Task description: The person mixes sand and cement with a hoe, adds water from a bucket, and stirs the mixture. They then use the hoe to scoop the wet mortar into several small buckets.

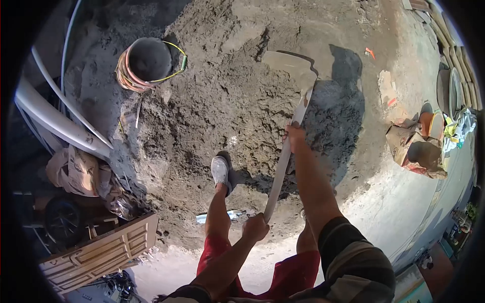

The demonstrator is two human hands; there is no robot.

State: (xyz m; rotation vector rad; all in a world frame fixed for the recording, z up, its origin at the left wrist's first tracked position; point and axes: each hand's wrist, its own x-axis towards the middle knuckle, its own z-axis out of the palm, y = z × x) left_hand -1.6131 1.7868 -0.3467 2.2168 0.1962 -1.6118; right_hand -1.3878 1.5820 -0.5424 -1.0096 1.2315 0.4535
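A long-handled shovel (279,181) slants up across the middle of the view. Its broad, cement-smeared blade (290,64) lies at the top of a wet grey mortar heap (202,106). My left hand (256,227) is wrapped round the near end of the handle, close in front of my legs. Farther up the shaft, my right hand (294,135) grips it below the blade, fingers closed. One shoe (220,170) of mine stands at the edge of the mix; the other foot is mostly hidden behind my right arm.
A bucket (146,63) with a yellow handle stands upper left. White pipes (60,121), a paper sack (76,171) and a wooden door panel (111,252) line the left side. An open paper bag (417,151) lies on the right, near stacked tiles (457,65).
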